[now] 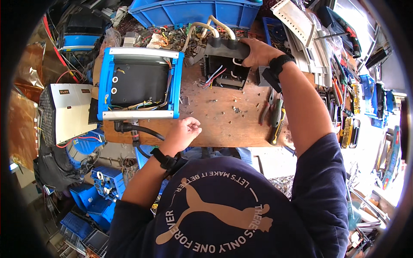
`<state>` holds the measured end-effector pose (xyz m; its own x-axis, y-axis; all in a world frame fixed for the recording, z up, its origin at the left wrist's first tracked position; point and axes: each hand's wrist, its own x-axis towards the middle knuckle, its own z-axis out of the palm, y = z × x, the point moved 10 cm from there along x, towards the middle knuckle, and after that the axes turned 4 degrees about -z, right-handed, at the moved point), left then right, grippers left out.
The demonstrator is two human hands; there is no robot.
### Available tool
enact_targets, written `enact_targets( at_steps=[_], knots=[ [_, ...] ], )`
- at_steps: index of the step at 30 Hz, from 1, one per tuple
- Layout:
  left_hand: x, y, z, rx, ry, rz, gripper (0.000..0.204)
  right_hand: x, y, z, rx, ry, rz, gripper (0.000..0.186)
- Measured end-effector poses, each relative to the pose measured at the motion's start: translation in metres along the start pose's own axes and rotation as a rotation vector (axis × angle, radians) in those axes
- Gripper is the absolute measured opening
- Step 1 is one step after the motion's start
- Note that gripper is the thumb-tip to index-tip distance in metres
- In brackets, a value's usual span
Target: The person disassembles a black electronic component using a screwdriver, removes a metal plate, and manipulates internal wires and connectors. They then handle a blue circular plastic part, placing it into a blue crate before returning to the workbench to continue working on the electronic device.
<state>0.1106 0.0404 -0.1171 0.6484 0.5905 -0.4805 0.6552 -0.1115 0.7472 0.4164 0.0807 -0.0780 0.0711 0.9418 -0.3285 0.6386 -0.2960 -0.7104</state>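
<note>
My right hand point(259, 54) grips the right end of a black electrical module point(223, 77) with a dark top plate, two beige hoses rising from it and coloured wires at its front. My left hand point(185, 132) is near the bench's front edge, fingers curled with nothing visible in them, just right of a blue-framed enclosure point(176, 86). That enclosure has a black inner panel and loose wires; a thick black cable point(150, 131) runs from its front. Pliers point(266, 109) and screwdrivers point(277, 114) lie on the wooden bench point(219, 129) below my right arm.
A blue bin point(193, 13) and scattered scrap point(159, 41) line the back. A cream panelled case point(71, 112) stands left, above stacked blue crates point(97, 206). Metal profiles point(314, 64), a power drill point(348, 38) and assorted tools crowd the right.
</note>
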Motion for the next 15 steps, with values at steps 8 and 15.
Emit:
enact_targets(
  at_steps=[8, 15],
  knots=[
    [0.007, -0.019, 0.013, -0.104, -0.095, -0.052, 0.024, -0.001, 0.001, -0.002, -0.179, 0.149, -0.001, 0.087],
    [0.002, -0.014, 0.014, -0.279, -0.212, -0.131, 0.025, -0.008, -0.007, -0.001, -0.159, 0.250, -0.076, 0.084]
  ],
)
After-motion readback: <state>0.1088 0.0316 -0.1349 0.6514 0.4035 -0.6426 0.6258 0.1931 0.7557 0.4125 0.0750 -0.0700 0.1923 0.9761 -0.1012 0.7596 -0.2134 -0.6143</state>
